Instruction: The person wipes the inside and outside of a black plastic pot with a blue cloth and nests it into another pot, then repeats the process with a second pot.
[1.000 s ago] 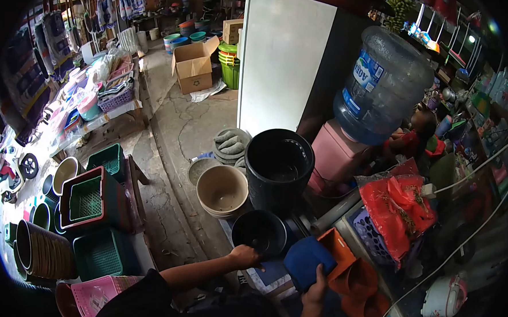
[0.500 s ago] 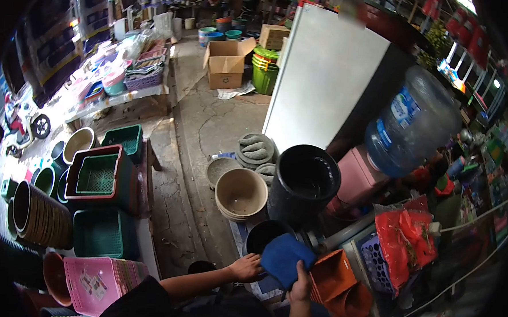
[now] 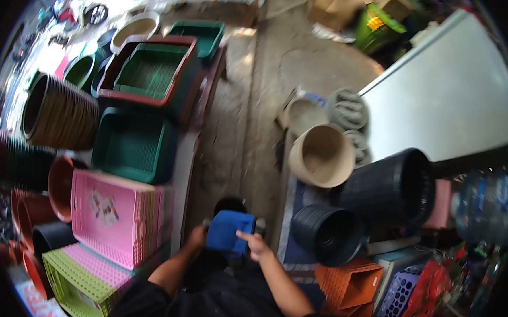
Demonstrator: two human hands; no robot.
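Note:
A blue folded cloth [image 3: 227,230] is held up in front of my body, low in the middle of the view. At its left edge is my left hand [image 3: 196,237], closed on it, with the fingers partly hidden. My right hand [image 3: 255,246] grips the right edge, its index finger lying across the cloth's face. Behind the cloth there is something dark and round [image 3: 230,204], mostly covered.
To the left stand pink baskets [image 3: 110,220], green baskets [image 3: 131,146] and stacked brown pots [image 3: 64,114]. On the right are beige pots [image 3: 323,156], black buckets [image 3: 327,234], orange pots [image 3: 348,284] and a large white panel [image 3: 447,94]. A concrete walkway [image 3: 227,128] runs between.
My view has swung down and to the left. The blue cloth has come in front of my body, and my left hand, earlier beside it, now grips its left edge.

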